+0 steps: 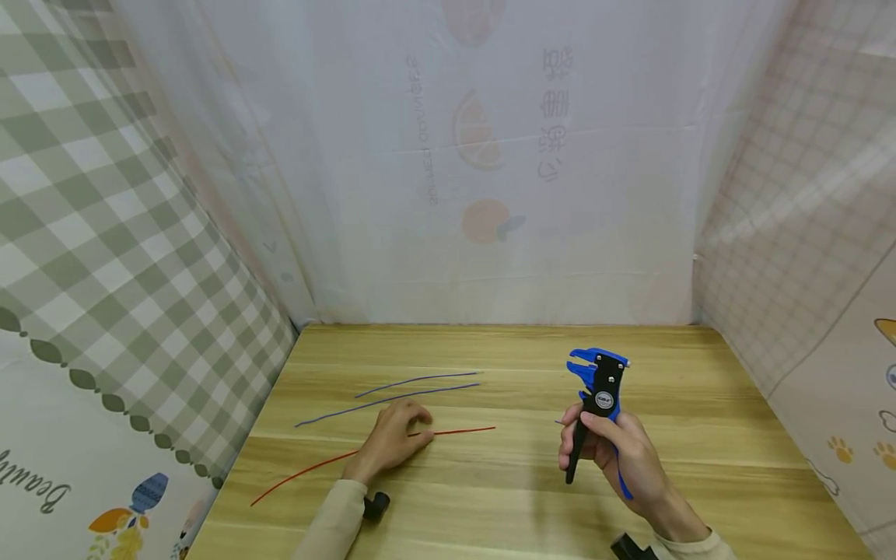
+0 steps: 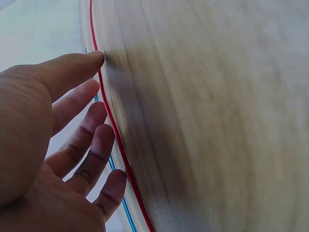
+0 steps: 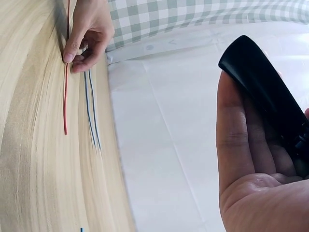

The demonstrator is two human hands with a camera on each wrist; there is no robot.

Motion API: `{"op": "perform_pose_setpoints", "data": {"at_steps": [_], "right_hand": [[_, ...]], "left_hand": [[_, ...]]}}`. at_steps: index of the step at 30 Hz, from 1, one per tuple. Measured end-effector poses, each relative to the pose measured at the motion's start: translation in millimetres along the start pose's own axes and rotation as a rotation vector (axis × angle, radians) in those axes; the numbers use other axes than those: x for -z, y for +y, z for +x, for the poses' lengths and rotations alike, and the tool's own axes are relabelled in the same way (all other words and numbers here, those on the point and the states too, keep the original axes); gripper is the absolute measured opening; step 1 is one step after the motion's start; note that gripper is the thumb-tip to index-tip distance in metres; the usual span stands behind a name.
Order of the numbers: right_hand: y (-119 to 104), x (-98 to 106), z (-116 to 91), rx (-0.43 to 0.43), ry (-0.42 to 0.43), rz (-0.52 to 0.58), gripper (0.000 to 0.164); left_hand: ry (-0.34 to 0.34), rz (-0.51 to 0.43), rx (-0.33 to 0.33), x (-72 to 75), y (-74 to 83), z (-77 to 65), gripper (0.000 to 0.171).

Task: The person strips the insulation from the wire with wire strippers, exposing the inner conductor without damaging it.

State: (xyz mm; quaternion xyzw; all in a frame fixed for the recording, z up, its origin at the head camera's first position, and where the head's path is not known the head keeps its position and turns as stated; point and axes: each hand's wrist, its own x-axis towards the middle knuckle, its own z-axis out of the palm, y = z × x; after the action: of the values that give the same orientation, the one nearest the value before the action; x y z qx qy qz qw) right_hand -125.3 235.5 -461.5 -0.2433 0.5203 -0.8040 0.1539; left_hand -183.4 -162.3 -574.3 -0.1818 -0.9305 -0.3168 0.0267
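In the head view my right hand (image 1: 630,459) grips a blue and black wire stripper (image 1: 603,381) above the table's right half, its head pointing up and its blue jaws apart. The right wrist view catches only the tool's black handle (image 3: 263,82) against the fingers. My left hand (image 1: 392,439) is low over a red wire (image 1: 465,431) on the table. Its thumb (image 2: 72,67) is at the wire, while the other fingers are spread and loosely bent; contact is hard to tell. Two blue wires, a shorter one (image 1: 413,379) and a longer one (image 1: 392,400), lie beyond that hand.
A short blue wire end (image 1: 558,421) shows just left of my right hand. The wooden table (image 1: 490,498) meets a pale curtain (image 1: 392,272) at the back. A green checked cloth (image 1: 140,218) hangs at the left, and a patterned cloth (image 1: 805,272) at the right.
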Motion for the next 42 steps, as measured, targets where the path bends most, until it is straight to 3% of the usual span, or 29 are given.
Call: {"op": "perform_pose_setpoints", "data": {"at_steps": [7,23,30,36,42], "right_hand": [[0.6,-0.2,-0.3,0.0,0.002,0.008,0.037],[0.0,-0.2,1.0,0.001,-0.001,0.007,0.035],[-1.2,-1.3,1.2,0.003,-0.001,0.004,0.035],[-0.6,-0.5,1.1,0.0,-0.003,0.011,0.035],[-1.0,-0.4,1.0,0.001,-0.002,0.013,0.035]], "left_hand": [[0.031,0.026,-0.018,-2.7,1.2,0.5,0.008],[0.005,0.036,0.024,-1.0,5.8,-0.7,0.012],[0.004,0.038,0.007,-1.3,4.7,-3.4,0.01],[0.026,-0.016,-0.042,0.6,4.7,-5.1,0.009],[0.021,-0.073,-0.018,3.6,8.4,-2.6,0.007]]}}
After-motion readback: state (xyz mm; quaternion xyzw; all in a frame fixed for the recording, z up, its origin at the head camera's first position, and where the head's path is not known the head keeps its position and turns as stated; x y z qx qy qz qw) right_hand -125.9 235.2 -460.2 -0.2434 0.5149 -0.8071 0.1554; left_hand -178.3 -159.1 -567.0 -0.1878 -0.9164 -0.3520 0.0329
